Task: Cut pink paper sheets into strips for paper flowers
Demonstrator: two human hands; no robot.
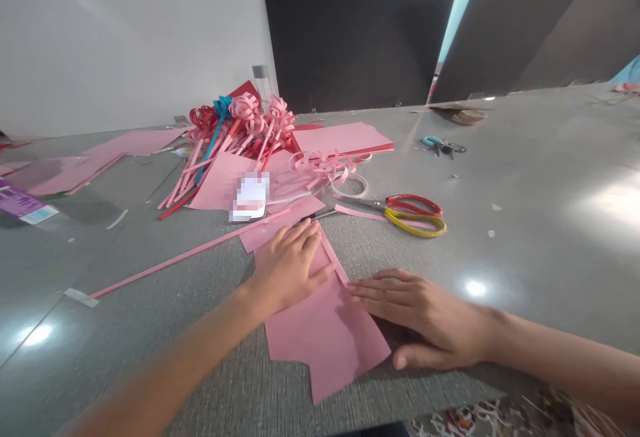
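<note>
My left hand (287,267) lies flat, fingers stretched out, on a sheet of pink paper (325,344) with a notched lower edge. A narrow strip along the paper's upper right edge appears folded over. At that same right edge rest the fingertips of my right hand (425,310), its fingers straight and its thumb apart, close to the table surface. Neither hand grips anything. Just beyond the paper lies a pair of scissors (388,206) with one red and one yellow handle. A long thin pink paper stick (165,262) stretches off to the left.
Behind are a heap of curled paper flowers (247,107) on sticks, more pink sheets (345,137), a phone (253,196), a tape roll (350,185) and teal-handled pliers (443,146). A purple box (23,200) lies left. Paper scraps (475,420) litter the area below the front edge.
</note>
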